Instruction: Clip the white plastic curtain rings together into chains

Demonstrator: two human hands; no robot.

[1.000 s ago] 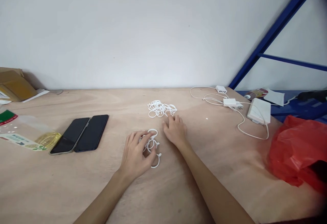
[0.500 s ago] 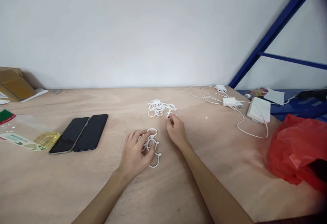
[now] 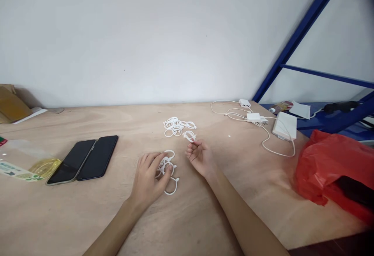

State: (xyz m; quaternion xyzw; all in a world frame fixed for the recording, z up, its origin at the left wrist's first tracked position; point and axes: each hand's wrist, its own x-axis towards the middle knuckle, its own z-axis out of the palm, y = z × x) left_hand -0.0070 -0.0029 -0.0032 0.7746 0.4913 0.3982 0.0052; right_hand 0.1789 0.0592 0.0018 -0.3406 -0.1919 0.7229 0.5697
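My right hand [image 3: 201, 158] is turned partly palm up, its fingertips pinching white plastic rings [image 3: 189, 135] that look like curtain rings with small eyelets. How many it holds is hard to tell, since they overlap. Just beyond lies a tangled pile of similar rings [image 3: 174, 126]. My left hand [image 3: 151, 174] rests curved over a nearer group of rings [image 3: 168, 168], thumb and fingers apart. Part of this group is hidden beneath the fingers, and one ring [image 3: 176, 186] lies toward me beside the thumb.
Two phones [image 3: 97, 156] lie side by side at left, beside a clear bottle of yellow liquid [image 3: 43, 167]. A cardboard box [image 3: 13, 106] stands at the far left. Rightward are chargers with white cables [image 3: 253, 117], a white box [image 3: 284, 125] and a red plastic bag [image 3: 330, 162].
My right hand has rolled palm upward, bringing the pinched rings into clearer sight, apart from the far pile. My left hand stays over the near group. The whole view has shifted slightly.
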